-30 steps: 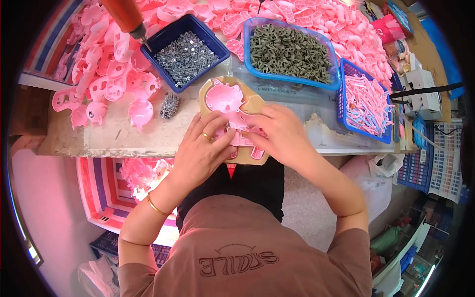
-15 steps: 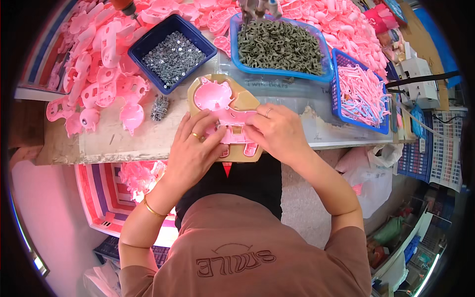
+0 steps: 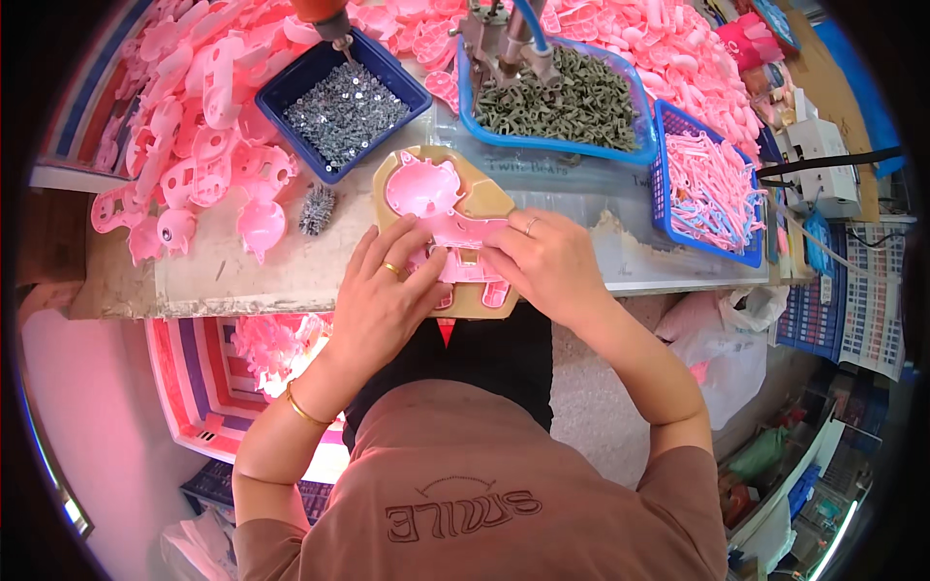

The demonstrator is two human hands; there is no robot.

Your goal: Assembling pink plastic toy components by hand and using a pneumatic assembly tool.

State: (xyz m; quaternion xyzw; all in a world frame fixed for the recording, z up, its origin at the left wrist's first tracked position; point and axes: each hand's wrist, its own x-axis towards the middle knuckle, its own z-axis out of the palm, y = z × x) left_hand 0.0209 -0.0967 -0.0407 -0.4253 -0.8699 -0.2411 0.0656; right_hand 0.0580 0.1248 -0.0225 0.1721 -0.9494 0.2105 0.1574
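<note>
A tan jig (image 3: 480, 198) lies at the table's front edge, with a pink plastic animal-shaped shell (image 3: 422, 186) set hollow side up in it. My left hand (image 3: 392, 286) bends over the shell's left side, thumb and forefinger on its middle. From the right, my right hand (image 3: 544, 259) grips the shell's other edge with thumb and forefinger. Whatever small thing may be under the fingertips is hidden.
Behind the jig stand a dark blue bin (image 3: 266, 102) of screws and a light blue tub (image 3: 647, 136) of olive-grey clips. A blue basket (image 3: 663, 198) holds pink and blue strips. A screwdriver tip (image 3: 341, 44) and metal machine head (image 3: 509, 48) hang above. Pink shells (image 3: 208, 160) heap left.
The view has tilted slightly, so the screwdriver tip and metal machine head show more at the top. Both hands stay at the shell, with only slight finger shifts.
</note>
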